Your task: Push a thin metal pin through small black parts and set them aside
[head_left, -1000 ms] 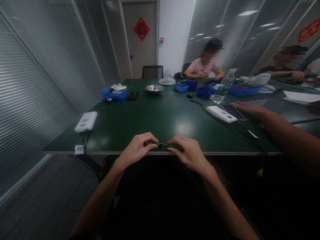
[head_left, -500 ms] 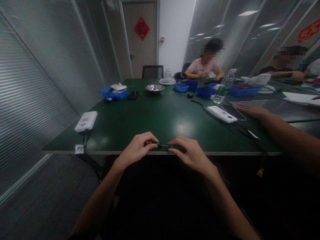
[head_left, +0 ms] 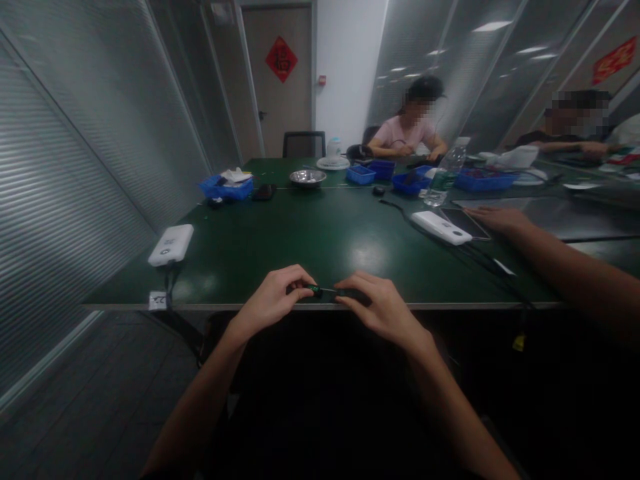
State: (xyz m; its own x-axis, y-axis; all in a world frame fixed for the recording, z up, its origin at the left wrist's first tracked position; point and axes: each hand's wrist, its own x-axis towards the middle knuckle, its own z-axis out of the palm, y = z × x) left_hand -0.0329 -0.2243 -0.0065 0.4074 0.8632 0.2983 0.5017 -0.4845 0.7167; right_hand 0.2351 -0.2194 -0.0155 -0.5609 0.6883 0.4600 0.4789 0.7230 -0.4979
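Note:
My left hand (head_left: 280, 291) pinches a small green and black piece (head_left: 315, 290) between thumb and fingers, just above the table's front edge. A thin metal rod (head_left: 329, 290) spans the short gap from this piece towards my right hand (head_left: 377, 303). The thumb and fingers of my right hand close around a small dark piece (head_left: 352, 293) at the rod's other end. Both pieces are mostly covered by fingers and dim. Whether the rod belongs to the left piece or the right one, I cannot tell.
On the green table (head_left: 280, 233) lie a white power bank (head_left: 171, 245) at left and another white device (head_left: 441, 228) with cables at right. Another person's hand (head_left: 493, 217) rests near a phone. Behind stand a metal bowl (head_left: 307, 178), blue trays (head_left: 361, 175) and a bottle (head_left: 445, 175).
My hands stay nearly in place. Slightly more of the metal rod shows between them than a second ago. The view has shifted a little, and a white sheet at far right has moved.

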